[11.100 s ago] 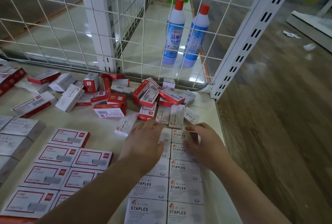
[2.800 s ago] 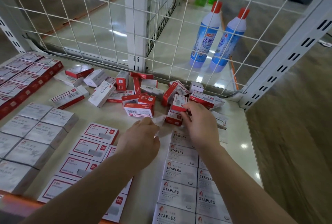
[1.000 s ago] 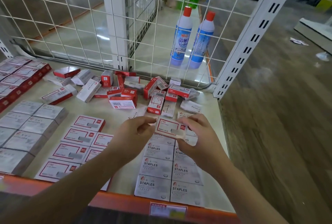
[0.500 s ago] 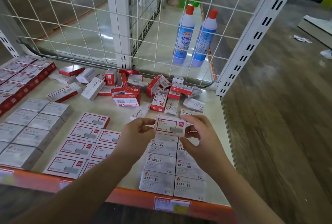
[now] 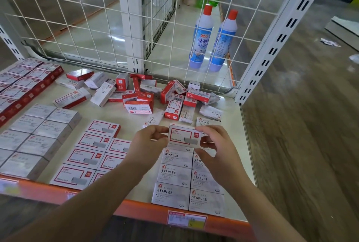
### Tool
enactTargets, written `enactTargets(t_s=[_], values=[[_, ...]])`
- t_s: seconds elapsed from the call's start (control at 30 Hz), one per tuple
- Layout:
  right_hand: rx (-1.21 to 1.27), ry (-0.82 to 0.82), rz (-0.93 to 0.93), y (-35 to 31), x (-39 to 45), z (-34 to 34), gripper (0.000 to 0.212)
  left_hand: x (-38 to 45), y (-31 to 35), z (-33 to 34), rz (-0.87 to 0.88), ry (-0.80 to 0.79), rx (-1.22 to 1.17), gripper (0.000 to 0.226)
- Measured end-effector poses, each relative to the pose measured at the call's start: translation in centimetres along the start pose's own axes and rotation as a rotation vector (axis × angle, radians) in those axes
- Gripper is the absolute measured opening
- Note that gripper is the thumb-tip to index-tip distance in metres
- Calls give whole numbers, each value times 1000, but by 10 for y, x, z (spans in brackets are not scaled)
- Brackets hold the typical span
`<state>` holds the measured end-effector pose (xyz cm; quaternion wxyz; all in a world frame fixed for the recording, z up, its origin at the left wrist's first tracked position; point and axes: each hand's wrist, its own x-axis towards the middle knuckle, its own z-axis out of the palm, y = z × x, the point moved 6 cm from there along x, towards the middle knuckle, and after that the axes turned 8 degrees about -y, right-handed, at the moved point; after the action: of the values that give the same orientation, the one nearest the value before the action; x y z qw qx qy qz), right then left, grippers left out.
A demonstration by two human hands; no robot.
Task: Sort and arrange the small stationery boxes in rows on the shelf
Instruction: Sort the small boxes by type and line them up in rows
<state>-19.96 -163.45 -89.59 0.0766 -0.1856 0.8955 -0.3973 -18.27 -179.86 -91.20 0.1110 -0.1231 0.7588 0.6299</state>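
I hold a red-framed white staple box (image 5: 184,137) above the shelf (image 5: 120,119). My left hand (image 5: 149,140) pinches its left end and my right hand (image 5: 215,144) pinches its right end. Below it lie two rows of white STAPLES boxes (image 5: 172,175) running to the front edge. Left of them are rows of red-framed boxes (image 5: 87,158), then grey boxes (image 5: 37,133). A loose heap of mixed red and white boxes (image 5: 143,96) sits at the back of the shelf.
A white wire grid (image 5: 93,18) backs the shelf, with a slotted upright (image 5: 272,47) at the right corner. Two blue cleaner bottles (image 5: 211,37) stand behind the grid. More red boxes (image 5: 23,82) line the far left. An orange front rail (image 5: 147,210) carries a price label.
Both hands still hold the red-framed box and have barely shifted; the view has crept slightly closer to the shelf.
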Motion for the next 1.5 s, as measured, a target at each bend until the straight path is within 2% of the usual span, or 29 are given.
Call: enactTargets(t_s=[0.2,0.47,0.63,0.8,0.93,1.5], values=[[-40,-17,-13,-5,1,5,46,2,2,-12,8,30,69,20],[-79,-56,32,-18,16,27,47,2,-3,-60,21,218,305,28],[-93,-92,50,-27,33,49,43,-2,-8,-95,7,311,579,31],[-83,-126,45,-35,47,69,43,-3,-16,-105,-2,250,848,40],[-114,-171,22,-42,56,81,47,0,-22,-105,36,183,972,44],[-145,-244,66,-47,79,105,49,4,-33,-109,109,136,978,42]])
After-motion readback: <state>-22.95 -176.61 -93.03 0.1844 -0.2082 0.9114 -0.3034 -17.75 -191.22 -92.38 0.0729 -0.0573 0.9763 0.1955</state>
